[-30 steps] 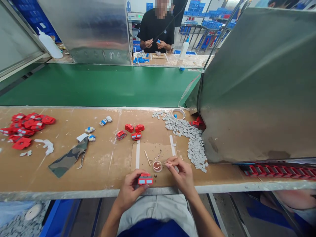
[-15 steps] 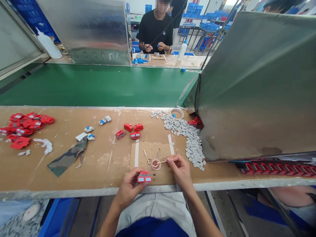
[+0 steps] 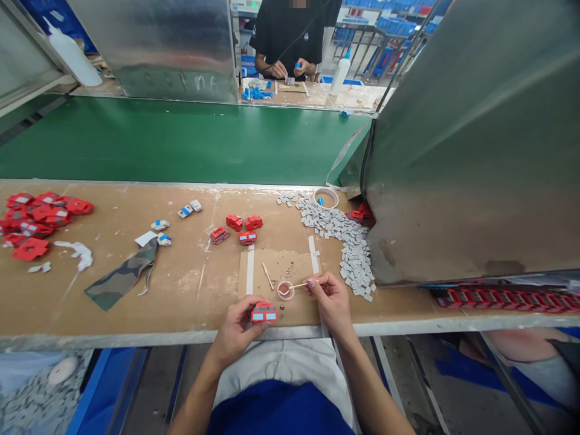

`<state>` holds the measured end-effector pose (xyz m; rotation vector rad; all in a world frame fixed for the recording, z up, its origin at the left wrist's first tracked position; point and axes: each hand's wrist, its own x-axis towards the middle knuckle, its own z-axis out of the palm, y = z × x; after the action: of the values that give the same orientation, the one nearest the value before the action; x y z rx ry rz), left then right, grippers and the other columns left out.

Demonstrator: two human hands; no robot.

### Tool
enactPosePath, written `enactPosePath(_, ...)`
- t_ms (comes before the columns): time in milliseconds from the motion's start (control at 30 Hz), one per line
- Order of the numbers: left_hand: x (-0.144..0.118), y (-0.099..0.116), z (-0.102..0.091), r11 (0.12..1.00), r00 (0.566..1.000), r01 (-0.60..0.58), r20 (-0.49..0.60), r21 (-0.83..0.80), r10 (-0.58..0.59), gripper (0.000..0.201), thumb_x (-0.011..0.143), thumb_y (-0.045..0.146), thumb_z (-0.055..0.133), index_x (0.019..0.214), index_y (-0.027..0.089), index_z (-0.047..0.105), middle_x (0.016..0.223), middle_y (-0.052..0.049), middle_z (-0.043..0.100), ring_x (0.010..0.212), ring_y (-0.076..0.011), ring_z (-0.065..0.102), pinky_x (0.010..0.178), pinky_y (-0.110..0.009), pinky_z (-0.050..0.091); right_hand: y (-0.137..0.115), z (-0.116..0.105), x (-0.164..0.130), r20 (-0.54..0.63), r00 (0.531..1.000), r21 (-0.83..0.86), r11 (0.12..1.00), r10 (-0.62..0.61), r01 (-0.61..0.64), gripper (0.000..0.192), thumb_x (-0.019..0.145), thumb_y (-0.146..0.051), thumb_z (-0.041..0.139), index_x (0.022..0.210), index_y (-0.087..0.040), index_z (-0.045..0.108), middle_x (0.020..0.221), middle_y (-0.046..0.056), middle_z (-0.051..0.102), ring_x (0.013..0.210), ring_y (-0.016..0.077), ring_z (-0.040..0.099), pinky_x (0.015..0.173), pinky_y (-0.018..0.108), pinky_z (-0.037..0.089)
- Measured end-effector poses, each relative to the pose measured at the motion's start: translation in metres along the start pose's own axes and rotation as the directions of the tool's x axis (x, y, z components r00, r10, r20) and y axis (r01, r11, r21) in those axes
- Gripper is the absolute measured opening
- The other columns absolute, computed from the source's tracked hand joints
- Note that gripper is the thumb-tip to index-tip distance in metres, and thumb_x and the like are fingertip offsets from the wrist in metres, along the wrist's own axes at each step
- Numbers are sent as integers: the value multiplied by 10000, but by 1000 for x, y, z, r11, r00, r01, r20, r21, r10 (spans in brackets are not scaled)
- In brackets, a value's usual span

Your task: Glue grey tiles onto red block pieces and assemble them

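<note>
My left hand (image 3: 238, 326) is closed around a red toy car part (image 3: 264, 312) with two pale window panels facing me, near the table's front edge. In my right hand (image 3: 331, 299) a thin wooden stick (image 3: 299, 285) is pinched, its tip over or in a small round cup (image 3: 285, 290) of brownish contents; whether it touches them I cannot tell. Another short stick (image 3: 267, 276) lies on the cardboard mat (image 3: 258, 260) beside the cup. Beyond the mat sit several red car parts (image 3: 247, 237).
Small grey tiles (image 3: 333, 225) spread at the right, with a tape roll (image 3: 325, 198) among them. Red parts (image 3: 31, 226) pile at the left, near a camouflage cloth (image 3: 124, 275). A metal panel (image 3: 453, 151) stands right. Across the green belt (image 3: 190, 142) a person works.
The head view has tilted slightly downward, so the table appears higher. Both hands keep their holds, and the stick stays at the cup.
</note>
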<state>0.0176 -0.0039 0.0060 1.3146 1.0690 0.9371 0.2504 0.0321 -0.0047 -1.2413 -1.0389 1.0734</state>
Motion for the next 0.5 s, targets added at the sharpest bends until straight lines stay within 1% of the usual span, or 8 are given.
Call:
enactPosePath(133, 1, 2, 0, 1000, 1000, -15, -1, 25, 15, 250, 869, 343, 758, 1032, 159, 712, 912, -78, 789, 792, -192, 739, 732, -265, 568, -7, 0, -2, 6, 1000, 4, 1000, -4, 4, 416, 845, -548, 785, 710, -211, 581, 696, 24, 703, 622, 154, 638, 596, 270, 526)
enactPosePath(233, 0, 2, 2, 998, 1000, -28, -4, 56, 28, 241, 858, 318, 764, 1036, 161, 725, 939, -82, 801, 814, -196, 745, 738, -262, 574, -20, 1, -9, 2, 999, 10, 999, -39, 39, 356, 885, -480, 775, 736, -212, 593, 716, 21, 709, 643, 148, 651, 608, 257, 529)
enactPosePath(300, -1, 1, 3, 995, 999, -34, 1, 89, 34, 235, 854, 306, 765, 1039, 164, 735, 936, -77, 801, 810, -191, 741, 723, -251, 569, -32, 3, -16, 16, 997, -3, 997, -81, 81, 310, 919, -441, 752, 766, -216, 604, 747, 25, 721, 679, 153, 672, 624, 257, 539)
enactPosePath(400, -2, 0, 5, 989, 999, -38, 11, 143, 37, 245, 860, 321, 764, 1046, 164, 745, 920, -77, 800, 791, -188, 735, 696, -243, 560, -46, 8, -27, 78, 985, -71, 984, -157, 163, 252, 957, -397, 716, 804, -222, 622, 787, 38, 744, 734, 170, 715, 664, 274, 570)
enactPosePath(500, -2, 0, 7, 979, 999, -48, 1, 196, 49, 253, 861, 321, 763, 1062, 169, 748, 911, -76, 803, 790, -192, 735, 692, -247, 558, -54, 15, -35, 159, 954, -183, 942, -255, 283, 209, 977, -336, 687, 812, -224, 623, 799, 53, 761, 748, 187, 746, 677, 288, 592)
